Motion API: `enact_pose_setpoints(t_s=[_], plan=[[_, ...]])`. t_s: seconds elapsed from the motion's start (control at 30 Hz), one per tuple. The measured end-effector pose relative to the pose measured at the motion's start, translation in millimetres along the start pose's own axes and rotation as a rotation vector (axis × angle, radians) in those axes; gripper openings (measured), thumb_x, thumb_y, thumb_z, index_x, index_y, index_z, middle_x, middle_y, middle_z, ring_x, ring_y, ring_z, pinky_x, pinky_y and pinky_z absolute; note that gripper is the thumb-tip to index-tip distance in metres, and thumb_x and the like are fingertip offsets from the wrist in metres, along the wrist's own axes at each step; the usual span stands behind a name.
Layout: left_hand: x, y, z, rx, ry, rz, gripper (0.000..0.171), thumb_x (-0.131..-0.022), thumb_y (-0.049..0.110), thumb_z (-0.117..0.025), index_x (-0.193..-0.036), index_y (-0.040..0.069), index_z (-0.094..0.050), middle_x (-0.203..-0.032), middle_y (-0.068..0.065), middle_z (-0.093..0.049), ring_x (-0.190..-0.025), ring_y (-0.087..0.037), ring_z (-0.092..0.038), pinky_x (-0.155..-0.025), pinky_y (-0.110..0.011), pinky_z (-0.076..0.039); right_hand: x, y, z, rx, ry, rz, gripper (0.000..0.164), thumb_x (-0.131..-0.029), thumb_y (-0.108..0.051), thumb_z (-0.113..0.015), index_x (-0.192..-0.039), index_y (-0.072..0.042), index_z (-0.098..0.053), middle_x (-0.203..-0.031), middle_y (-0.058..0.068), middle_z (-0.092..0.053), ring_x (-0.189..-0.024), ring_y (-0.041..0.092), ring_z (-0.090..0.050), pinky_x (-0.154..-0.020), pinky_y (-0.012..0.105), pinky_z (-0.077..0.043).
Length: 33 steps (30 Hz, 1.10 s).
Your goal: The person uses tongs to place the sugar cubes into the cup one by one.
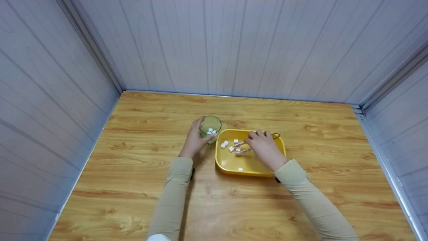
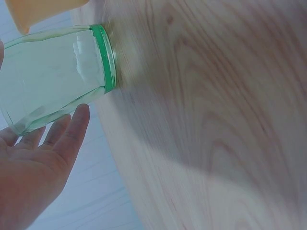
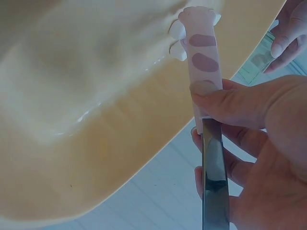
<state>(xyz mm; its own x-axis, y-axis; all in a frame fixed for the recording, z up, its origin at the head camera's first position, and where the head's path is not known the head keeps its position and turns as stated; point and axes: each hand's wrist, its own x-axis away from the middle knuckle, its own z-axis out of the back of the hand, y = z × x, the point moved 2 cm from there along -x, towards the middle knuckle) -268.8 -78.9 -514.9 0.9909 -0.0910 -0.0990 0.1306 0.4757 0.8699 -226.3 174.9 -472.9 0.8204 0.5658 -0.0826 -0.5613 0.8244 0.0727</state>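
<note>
My left hand (image 1: 194, 143) holds a clear green-tinted glass (image 1: 210, 122) upright, its thumb on the near side and its fingers on the far left. Several small white cubes (image 1: 210, 130) lie in the glass. In the left wrist view the fingers touch the wall of the glass (image 2: 53, 72), which has a green band near its base. My right hand (image 1: 264, 147) pinches metal tongs (image 3: 214, 163) with pink sleeves on their tips. The tips stand apart over a yellow tray (image 1: 254, 164), close around one white cube (image 1: 238, 149); contact cannot be made out.
More white cubes (image 1: 231, 149) lie in the left half of the tray, with a lone cube (image 1: 240, 169) by its near wall. Tray and glass stand side by side on a wood-grain table (image 1: 133, 187). Pale panel walls (image 1: 220, 47) enclose the table at the back and both sides.
</note>
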Motion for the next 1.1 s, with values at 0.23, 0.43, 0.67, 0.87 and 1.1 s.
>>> enact_pose_setpoints(t_s=[0.23, 0.43, 0.67, 0.87, 1.1], plan=[[0.7, -0.2, -0.4, -0.002, -0.009, 0.001, 0.085, -0.082, 0.036, -0.076, -0.150, 0.014, -0.030, -0.147, -0.002, -0.035, -0.134, -0.022, -0.033, -0.109, -0.038, -0.030, 1.7, -0.4, -2.1, 0.007, 0.016, 0.011, 0.028, -0.084, 0.002, -0.070, -0.105, -0.017, -0.073, -0.100, 0.005, -0.060, -0.089, 0.027, -0.050, -0.077, 0.047, -0.039], [0.6, -2.4, -0.8, -0.001, -0.005, -0.008, 0.083, -0.081, 0.037, -0.076, -0.149, 0.015, -0.032, -0.147, -0.003, -0.036, -0.134, -0.023, -0.034, -0.111, -0.038, -0.028, 2.9, -0.3, -4.4, 0.003, 0.012, 0.005, 0.027, -0.086, 0.001, -0.069, -0.106, -0.017, -0.073, -0.102, 0.005, -0.061, -0.092, 0.028, -0.051, -0.077, 0.048, -0.039], [0.8, -2.9, -1.0, 0.008, 0.004, -0.012, 0.085, -0.081, 0.036, -0.076, -0.149, 0.011, -0.032, -0.147, -0.004, -0.037, -0.134, -0.025, -0.035, -0.110, -0.039, -0.029, 3.0, 0.3, -2.6, -0.014, -0.009, -0.018, 0.027, -0.087, 0.002, -0.066, -0.106, -0.017, -0.074, -0.103, 0.005, -0.061, -0.093, 0.028, -0.052, -0.079, 0.049, -0.040], [0.1, -1.5, -0.3, 0.007, 0.003, -0.014, 0.084, -0.082, 0.035, -0.076, -0.149, 0.012, -0.031, -0.147, -0.005, -0.036, -0.133, -0.026, -0.035, -0.110, -0.040, -0.029, 2.5, 0.5, 0.4, -0.028, -0.032, -0.029, 0.027, -0.089, 0.001, -0.065, -0.106, -0.018, -0.074, -0.104, 0.005, -0.061, -0.094, 0.028, -0.051, -0.079, 0.049, -0.039], [0.3, 0.3, -0.2, 0.029, -0.003, -0.024, 0.084, -0.082, 0.032, -0.076, -0.150, 0.012, -0.030, -0.147, -0.006, -0.036, -0.133, -0.031, -0.036, -0.109, -0.040, -0.032, 1.8, 1.3, -0.8, -0.036, -0.015, -0.021, 0.023, -0.087, -0.002, -0.067, -0.101, -0.019, -0.076, -0.097, 0.004, -0.060, -0.089, 0.028, -0.051, -0.074, 0.046, -0.038]])
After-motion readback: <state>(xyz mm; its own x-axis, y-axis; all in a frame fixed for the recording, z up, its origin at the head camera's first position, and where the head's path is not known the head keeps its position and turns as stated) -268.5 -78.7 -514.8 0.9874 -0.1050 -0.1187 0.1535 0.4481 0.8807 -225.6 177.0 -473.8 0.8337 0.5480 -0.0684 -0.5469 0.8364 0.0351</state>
